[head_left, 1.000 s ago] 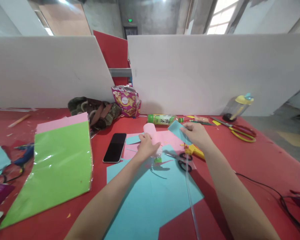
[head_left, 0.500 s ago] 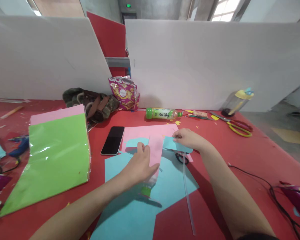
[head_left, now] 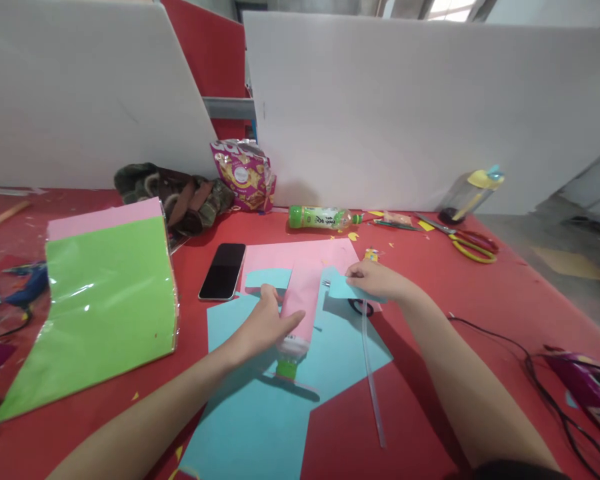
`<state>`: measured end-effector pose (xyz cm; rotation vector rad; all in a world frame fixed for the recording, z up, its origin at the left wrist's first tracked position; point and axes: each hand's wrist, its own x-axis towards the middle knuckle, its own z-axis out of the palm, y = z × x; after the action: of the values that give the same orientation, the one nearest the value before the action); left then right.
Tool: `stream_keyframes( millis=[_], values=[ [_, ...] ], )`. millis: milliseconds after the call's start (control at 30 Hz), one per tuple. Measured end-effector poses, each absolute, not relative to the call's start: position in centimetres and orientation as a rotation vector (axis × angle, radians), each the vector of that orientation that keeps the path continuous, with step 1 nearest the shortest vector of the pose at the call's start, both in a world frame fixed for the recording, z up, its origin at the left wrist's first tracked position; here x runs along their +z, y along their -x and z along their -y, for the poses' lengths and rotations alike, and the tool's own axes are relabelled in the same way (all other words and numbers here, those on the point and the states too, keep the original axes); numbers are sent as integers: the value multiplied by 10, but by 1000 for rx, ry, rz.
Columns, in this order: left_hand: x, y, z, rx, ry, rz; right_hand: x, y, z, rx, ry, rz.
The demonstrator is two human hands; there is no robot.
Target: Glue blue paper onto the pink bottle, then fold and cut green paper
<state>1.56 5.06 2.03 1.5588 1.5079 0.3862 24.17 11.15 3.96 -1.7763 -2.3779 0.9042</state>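
Note:
My left hand (head_left: 266, 325) is closed round a bottle wrapped in pink paper (head_left: 300, 300); its green cap (head_left: 285, 369) points toward me over a large light-blue sheet (head_left: 275, 393). My right hand (head_left: 375, 279) pinches a small light-blue paper piece (head_left: 339, 288) just right of the wrapped bottle. A pink sheet (head_left: 300, 255) lies behind both hands. Black scissor handles (head_left: 361, 307) peek out under my right hand. A clear glue stick (head_left: 371, 380) lies along my right forearm.
A black phone (head_left: 223, 270) lies left of the pink sheet. Green and pink paper in a plastic sleeve (head_left: 100, 293) sits at the left. A green drink bottle (head_left: 320, 217), snack bag (head_left: 243, 175), yellow-red scissors (head_left: 467, 242), water bottle (head_left: 467, 195) and a purple glue gun (head_left: 587, 393) with cable surround.
My left hand drew the pink-wrapped bottle nearer and laid it flatter on the blue sheet. My right hand lowered the small blue piece beside it. The view tilted down.

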Motion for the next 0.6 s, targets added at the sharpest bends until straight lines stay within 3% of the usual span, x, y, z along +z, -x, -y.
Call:
stream_keyframes(
  millis=[300,600],
  values=[
    [13,-11,-45,445,-1801,-1402,36,-229,-111,798,1818,2356],
    [29,-23,-38,149,-2098,-1499,37,-225,-117,744,1832,2404]
  ],
)
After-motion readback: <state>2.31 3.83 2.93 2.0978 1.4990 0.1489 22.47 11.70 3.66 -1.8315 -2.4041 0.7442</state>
